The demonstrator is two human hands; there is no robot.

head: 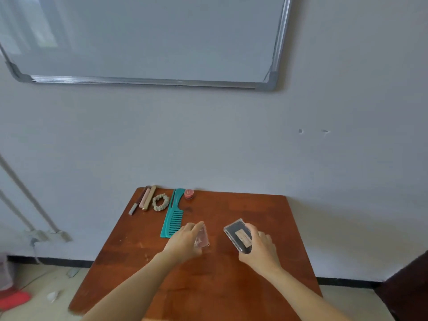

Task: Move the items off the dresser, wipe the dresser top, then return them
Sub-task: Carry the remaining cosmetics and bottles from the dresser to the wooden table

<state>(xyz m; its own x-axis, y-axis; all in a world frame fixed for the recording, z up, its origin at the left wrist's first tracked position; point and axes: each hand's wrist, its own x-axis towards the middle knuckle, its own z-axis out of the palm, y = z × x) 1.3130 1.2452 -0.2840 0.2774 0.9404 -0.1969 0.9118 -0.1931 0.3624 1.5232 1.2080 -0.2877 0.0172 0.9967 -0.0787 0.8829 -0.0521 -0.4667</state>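
At surface [254,212] back-left: comb [173,214], scrunchie [160,202], jar [189,194], tubes [148,197]. Held: clear box [203,238] in left hand [183,239], dark case [237,235] in right hand [261,249].

L hand [184,240] holding clear pink box [203,239], R hand [260,247] gripping dark case [237,235], teal comb [173,213] on dresser [254,209]

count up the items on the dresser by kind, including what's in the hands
slim sticks: 3
scrunchie: 1
comb: 1
round jar: 1
small clear box, held by the left hand: 1
dark case, held by the right hand: 1
total: 8
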